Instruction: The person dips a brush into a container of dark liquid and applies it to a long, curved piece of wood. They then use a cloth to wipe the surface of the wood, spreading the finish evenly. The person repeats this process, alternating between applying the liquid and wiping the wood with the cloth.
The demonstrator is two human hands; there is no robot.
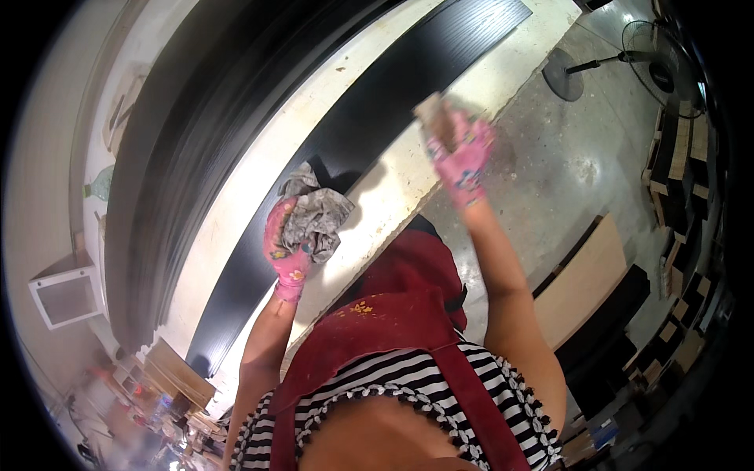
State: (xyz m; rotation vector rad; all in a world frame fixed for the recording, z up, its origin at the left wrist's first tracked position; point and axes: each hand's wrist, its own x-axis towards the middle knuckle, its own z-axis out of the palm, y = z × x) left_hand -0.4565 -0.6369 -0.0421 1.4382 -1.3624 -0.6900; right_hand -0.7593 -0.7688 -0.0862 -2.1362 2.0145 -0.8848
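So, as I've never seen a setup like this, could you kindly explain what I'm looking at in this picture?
Certainly. There is no machine here: the hands belong to a person in pink patterned gloves. The single picture comes from a wide fisheye camera worn on the head, looking down, so straight edges look curved.

A long black board lies on a pale table, with a stack of dark boards on its far side. The left hand holds a crumpled grey cloth over the board. The right hand, blurred, holds a small light-brown block near the table's front edge.
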